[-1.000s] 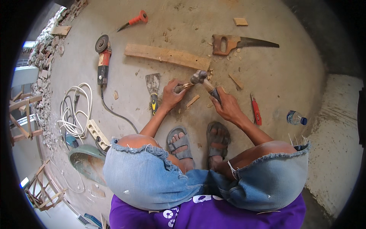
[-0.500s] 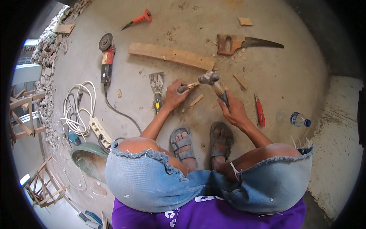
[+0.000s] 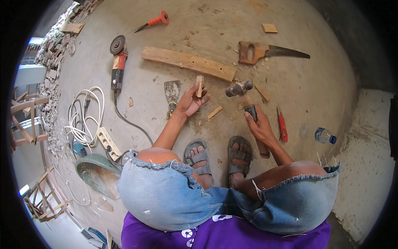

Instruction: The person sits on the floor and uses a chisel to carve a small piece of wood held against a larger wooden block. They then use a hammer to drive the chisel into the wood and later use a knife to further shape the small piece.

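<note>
My left hand is closed around a short piece of wood, which stands nearly upright between thumb and fingers, just short of the long wooden beam. In my right hand is a hammer, gripped by its handle; its worn metal head points forward and left, apart from the wood piece. A putty knife lies beside my left wrist, its handle partly hidden by it. Between the hands, on the floor, is a wood sliver.
A handsaw lies beyond my right hand, a red utility knife and plastic bottle to its right. At left are an angle grinder, coiled cable, power strip and green basin. A red-handled chisel lies far off.
The hammer has drawn away from the wood piece, back and to the right. My left hand has turned the piece from slanting to nearly upright.
</note>
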Tool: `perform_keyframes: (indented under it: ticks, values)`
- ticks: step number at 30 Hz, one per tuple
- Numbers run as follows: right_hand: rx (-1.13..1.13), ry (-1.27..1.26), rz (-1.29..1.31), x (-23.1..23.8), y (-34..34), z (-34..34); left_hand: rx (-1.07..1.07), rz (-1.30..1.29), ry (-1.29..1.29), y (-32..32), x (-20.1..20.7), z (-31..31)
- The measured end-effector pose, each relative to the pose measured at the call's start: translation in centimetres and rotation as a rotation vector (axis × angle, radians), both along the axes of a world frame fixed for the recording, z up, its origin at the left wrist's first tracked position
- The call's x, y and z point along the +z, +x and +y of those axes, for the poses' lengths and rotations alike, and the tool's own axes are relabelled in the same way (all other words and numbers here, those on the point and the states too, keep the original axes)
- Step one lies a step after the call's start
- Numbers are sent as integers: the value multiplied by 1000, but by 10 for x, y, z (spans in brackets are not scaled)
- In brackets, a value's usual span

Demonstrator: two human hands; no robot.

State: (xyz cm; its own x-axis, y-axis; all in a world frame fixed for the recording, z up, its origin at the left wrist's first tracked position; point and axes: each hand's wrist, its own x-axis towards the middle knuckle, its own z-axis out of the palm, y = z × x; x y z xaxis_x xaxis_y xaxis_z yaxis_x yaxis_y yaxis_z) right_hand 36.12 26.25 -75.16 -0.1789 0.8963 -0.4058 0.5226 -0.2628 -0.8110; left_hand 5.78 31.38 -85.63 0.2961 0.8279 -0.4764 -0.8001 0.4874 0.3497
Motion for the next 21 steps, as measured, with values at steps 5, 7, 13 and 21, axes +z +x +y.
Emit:
perform_keyframes:
  ticks: [5, 7, 13, 21]
  values:
    - [-17, -3, 26, -3, 2, 3, -63, 4, -30, -4, -9, 10]
    - [-32, -15, 34, -3, 4, 4, -82, 30, -31, -2, -1, 13]
    - [-55, 7, 44, -11, 10, 4, -135, 138, 41, 5, 18, 20]
    - [-54, 36, 26, 5, 10, 20, -195, 1027, 354, 33, 38, 55]
